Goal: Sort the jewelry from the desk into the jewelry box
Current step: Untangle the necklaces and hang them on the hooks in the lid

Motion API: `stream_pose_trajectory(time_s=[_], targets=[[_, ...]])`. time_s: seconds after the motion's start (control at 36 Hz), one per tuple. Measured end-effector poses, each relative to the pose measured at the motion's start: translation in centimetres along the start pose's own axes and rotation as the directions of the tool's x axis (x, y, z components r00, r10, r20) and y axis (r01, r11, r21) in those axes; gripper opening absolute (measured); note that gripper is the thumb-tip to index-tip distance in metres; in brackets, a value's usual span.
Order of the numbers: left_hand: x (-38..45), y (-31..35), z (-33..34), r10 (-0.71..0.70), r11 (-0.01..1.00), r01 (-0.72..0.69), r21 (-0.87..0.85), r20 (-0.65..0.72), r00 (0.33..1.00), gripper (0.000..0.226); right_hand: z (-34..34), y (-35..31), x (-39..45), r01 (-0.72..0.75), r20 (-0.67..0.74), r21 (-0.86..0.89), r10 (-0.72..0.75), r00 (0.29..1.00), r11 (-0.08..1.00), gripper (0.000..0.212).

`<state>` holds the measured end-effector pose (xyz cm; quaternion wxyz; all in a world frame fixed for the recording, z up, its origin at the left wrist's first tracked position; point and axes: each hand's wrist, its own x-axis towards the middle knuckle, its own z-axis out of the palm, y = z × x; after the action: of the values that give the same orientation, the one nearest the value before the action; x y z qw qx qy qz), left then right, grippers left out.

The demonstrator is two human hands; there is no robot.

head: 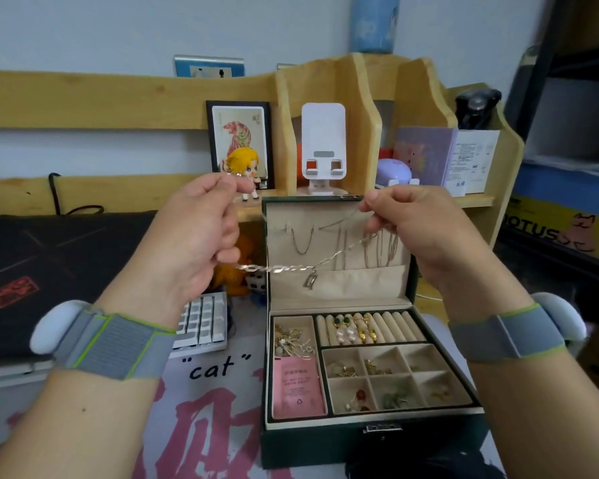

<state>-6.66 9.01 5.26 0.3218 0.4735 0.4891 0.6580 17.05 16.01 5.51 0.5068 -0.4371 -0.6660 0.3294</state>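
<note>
Nearest to us, the dark green jewelry box (360, 440) sits open on the printed desk mat (208, 402), latch side toward us. Its tray holds a long left compartment with tangled gold pieces over a pink card (298, 387), a ring-roll row (367, 328) carrying pearl and green-stone rings, and a grid of six small cells (395, 378) with earrings in most of them.

Above the tray we hold the silver necklace (291, 268) stretched in the air between both hands, well clear of the desk. Our left hand (201, 236) pinches one end between thumb and fingertips, fingers curled. Our right hand (408, 226) pinches the other end near the lid's upper edge. A small pendant (308, 281) hangs from the lowest part of the sag.

Behind the chain, the upright lid (339, 250) shows other necklaces (377, 243) hung from hooks, tails tucked in a fabric pocket.

Handling judgement: the chain looks light, limp and snag-prone; links may catch on neighbouring chains. We judge it best gripped at the ends by the clasp, kept taut, pendant left free. Clasp detail is too small to make out.

Farther back: keyboard (204, 319), figurine (242, 167), white phone stand (324, 146), wooden shelf (118, 98).
</note>
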Motion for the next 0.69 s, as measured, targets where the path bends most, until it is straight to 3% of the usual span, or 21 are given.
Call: stream_pose_trajectory(time_s=[0.08,0.17,0.22,0.31,0.42,0.53,0.69], targets=[[0.2,-0.2,-0.5,0.041,0.974,-0.017,0.228,-0.098,0.994,0.020,-0.2,0.4,0.1,-0.110,0.108,0.102,0.099,0.989,0.989,0.024],[-0.1,0.0,-0.8,0.152,0.837,-0.065,0.543,-0.117,0.981,0.016,-0.1,0.8,0.1,-0.170,0.168,0.084,0.154,0.974,0.982,0.022],[-0.3,0.3,-0.6,0.191,0.775,-0.061,0.629,-0.141,0.971,0.011,-0.2,1.0,0.2,-0.211,0.203,0.081,0.191,0.960,0.974,0.019],[-0.7,0.8,-0.2,0.199,0.791,-0.062,0.609,-0.160,0.967,0.018,-0.4,0.4,-0.2,-0.240,0.260,0.085,0.211,0.942,0.967,0.018],[-0.7,1.3,-0.3,0.200,0.854,-0.120,0.506,-0.106,0.974,0.013,-0.9,-0.9,-0.8,-0.194,0.201,0.107,0.170,0.965,0.975,0.019],[-1.2,1.8,-0.3,0.094,0.935,-0.103,0.339,0.044,0.995,0.023,-1.7,-2.1,-1.6,-0.046,0.218,-0.067,0.060,0.974,0.997,0.012],[-1.8,1.3,0.3,-0.026,0.891,-0.095,0.443,0.259,0.965,0.028,-1.4,-2.1,-2.2,0.192,0.414,-0.290,-0.058,0.909,0.938,0.032]])
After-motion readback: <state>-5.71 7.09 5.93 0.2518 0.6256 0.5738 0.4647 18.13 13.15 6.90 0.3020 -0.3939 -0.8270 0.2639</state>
